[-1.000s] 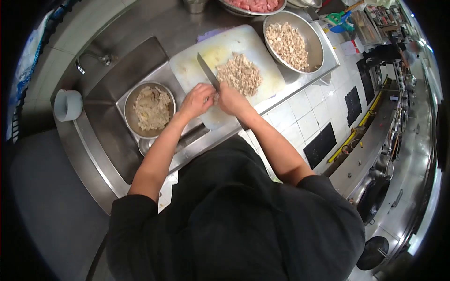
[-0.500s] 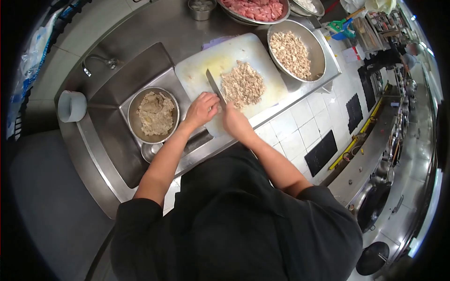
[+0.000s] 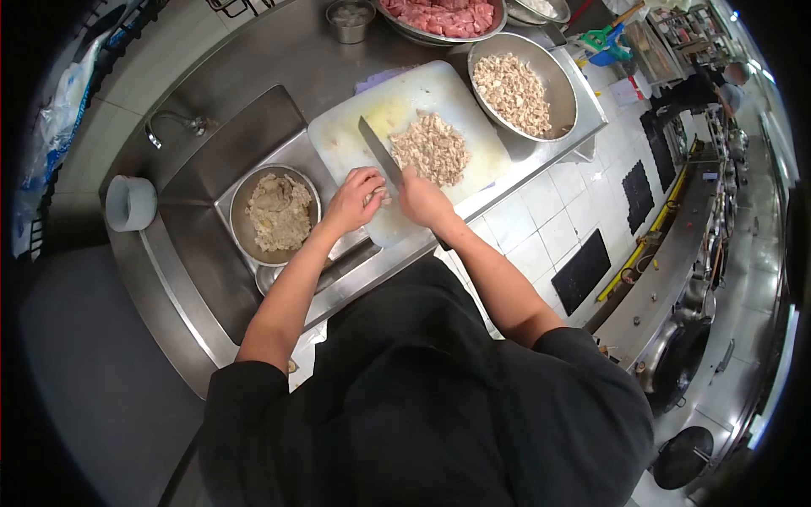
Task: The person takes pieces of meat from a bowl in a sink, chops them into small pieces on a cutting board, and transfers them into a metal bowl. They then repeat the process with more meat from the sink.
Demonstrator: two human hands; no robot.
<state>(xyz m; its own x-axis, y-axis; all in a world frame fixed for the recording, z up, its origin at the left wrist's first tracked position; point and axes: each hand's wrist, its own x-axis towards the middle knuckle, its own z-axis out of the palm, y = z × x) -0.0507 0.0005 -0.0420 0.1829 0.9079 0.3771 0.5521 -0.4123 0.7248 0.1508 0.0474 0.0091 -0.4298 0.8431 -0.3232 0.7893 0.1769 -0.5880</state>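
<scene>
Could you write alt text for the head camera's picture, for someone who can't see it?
A person's right hand grips a knife over a white cutting board, beside chopped pale food, with the left hand close by. A metal bowl of similar pieces stands right; another bowl is at the sink, left.

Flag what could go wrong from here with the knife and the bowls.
The left hand's fingers are close beside the knife held in the right hand, so a slip might cut them. The bowl of chopped pieces sits near the counter's edge; a knock could spill it. The left forearm might nudge the bowl of pale mash.
</scene>
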